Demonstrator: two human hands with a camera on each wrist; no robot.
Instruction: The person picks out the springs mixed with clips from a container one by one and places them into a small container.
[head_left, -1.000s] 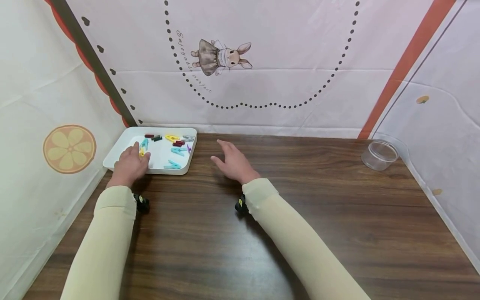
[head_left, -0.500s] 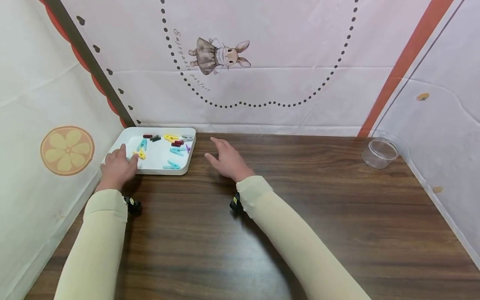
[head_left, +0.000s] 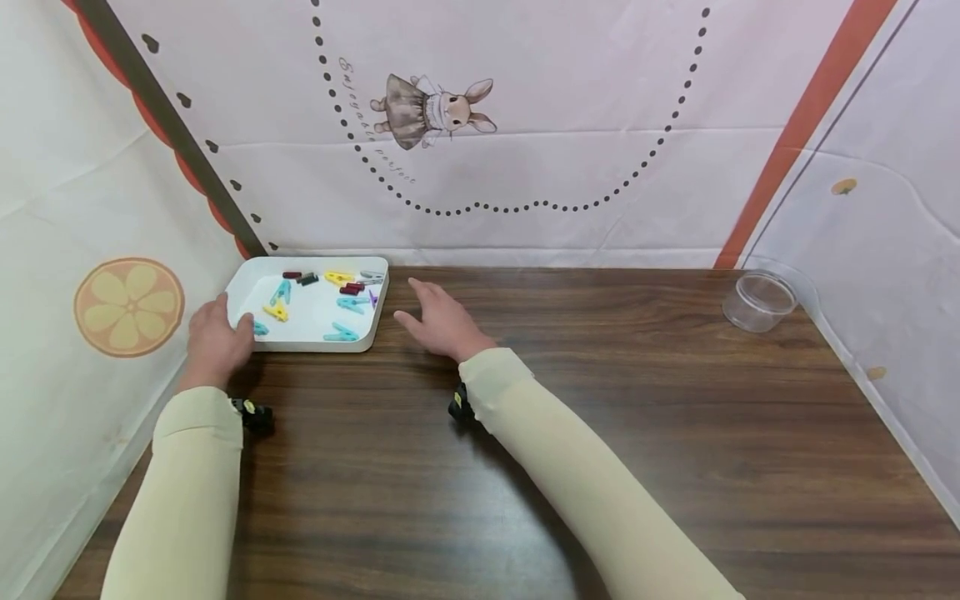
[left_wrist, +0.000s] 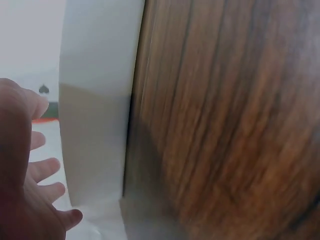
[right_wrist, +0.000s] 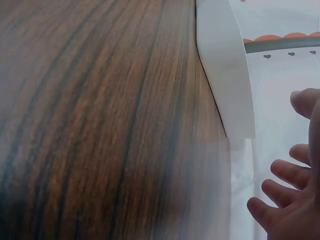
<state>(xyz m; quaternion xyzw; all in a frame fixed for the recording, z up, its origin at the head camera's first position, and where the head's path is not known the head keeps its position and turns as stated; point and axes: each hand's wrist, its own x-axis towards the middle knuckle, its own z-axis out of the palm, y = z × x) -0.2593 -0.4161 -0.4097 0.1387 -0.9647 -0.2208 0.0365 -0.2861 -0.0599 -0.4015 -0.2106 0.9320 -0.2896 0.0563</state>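
I have a hand at each end of the tray, which sits at the back left of the table, near the wall. My left hand is at its front left corner, fingers spread and thumb held away from them; it grips nothing, and I cannot tell whether the skin touches the rim. My right hand is near the right side but apart from it, its fingers loosely spread too and holding nothing.

For a sound hold, I judge that the right hand has to close that gap and meet the side wall level with the left, so that both press evenly and the tray stays flat. The left would do better on the outside of the wall: a blue clip shows right beside that thumb, and a thumb hooked inside could knock it.

The clips lie loose, a yellow clip toward the left and dark red clips toward the right, so any tilt or jerk would likely slide them. Slow, matched pressure seems best. The tub stands well off at the right, out of the way of both hands.
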